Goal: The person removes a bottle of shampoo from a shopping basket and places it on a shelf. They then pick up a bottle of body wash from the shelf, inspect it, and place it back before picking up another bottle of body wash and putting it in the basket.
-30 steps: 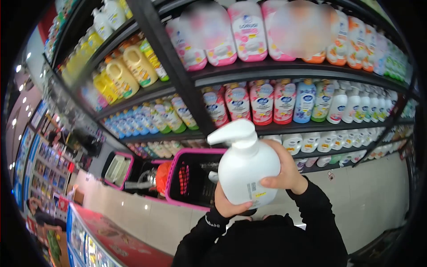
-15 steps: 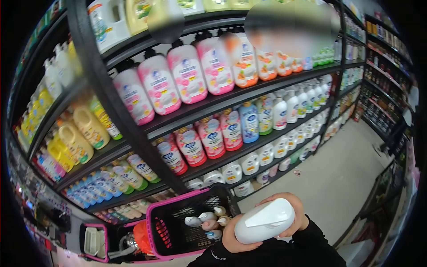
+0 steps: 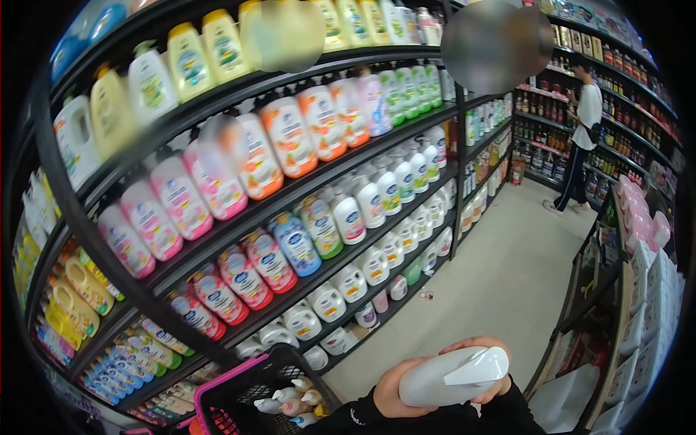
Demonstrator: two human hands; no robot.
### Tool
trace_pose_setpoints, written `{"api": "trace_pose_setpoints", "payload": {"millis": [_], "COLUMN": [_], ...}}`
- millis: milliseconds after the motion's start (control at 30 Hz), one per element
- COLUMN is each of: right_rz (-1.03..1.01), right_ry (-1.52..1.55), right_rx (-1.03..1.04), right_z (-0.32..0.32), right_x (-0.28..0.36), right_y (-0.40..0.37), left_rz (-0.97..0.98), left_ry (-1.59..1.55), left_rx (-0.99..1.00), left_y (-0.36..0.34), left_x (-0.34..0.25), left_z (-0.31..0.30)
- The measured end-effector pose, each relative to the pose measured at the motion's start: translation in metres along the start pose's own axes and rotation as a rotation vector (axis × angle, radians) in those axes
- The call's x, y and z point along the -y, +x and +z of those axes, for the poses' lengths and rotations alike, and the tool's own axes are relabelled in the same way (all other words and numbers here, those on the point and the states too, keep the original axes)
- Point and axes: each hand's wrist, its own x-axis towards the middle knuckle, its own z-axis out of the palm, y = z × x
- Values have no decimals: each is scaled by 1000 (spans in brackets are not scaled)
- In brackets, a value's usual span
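Note:
A white pump bottle [image 3: 442, 380] lies tilted between my two hands, low in the view, its white spout end toward the right. My left hand [image 3: 391, 390] is wrapped round the bottle's left end. Around the top and right side curls my right hand [image 3: 494, 355], partly hidden behind the spout. Any label on the bottle is out of sight. To the left of my hands stands a black shopping basket with a pink rim [image 3: 230, 374], and several small pump bottles [image 3: 296, 406] are in it.
Shelves of bottles run along the left, with pink bottles [image 3: 174, 199] and red bottles [image 3: 244, 279]. A tiled aisle floor [image 3: 464, 283] leads to a person in a white top [image 3: 589, 109] by the far shelves. Stacked white packs [image 3: 631, 333] line the right side.
My view has swung right and up, bringing the far person and right-hand shelf into sight. The bottle stays in both hands, with its spout end turned further right.

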Motion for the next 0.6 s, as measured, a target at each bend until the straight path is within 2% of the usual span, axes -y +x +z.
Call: {"api": "trace_pose_setpoints", "payload": {"millis": [33,167,233,333,533,600], "right_rz": [-5,-45,-45,-26,-86,-107], "right_ry": [-2,-84,-103,-112,-197,-275], "right_rx": [-15,-135,-177,-252,-365,-465], "right_z": [-15,-67,-90,-120,-171,-186], "right_x": [8,37,50,63,73,73], "right_y": [-5,-23,-30,-41,-48,-44], "left_rz": [-85,-47,126,-2,13,-5], "left_ry": [-5,70,108,14,23,11], "left_rx": [102,191,86,204,291,311], "left_y": [14,67,89,118,183,203], "left_x": [6,23,22,45,50,65], "left_z": [9,48,71,91,115,118]}}
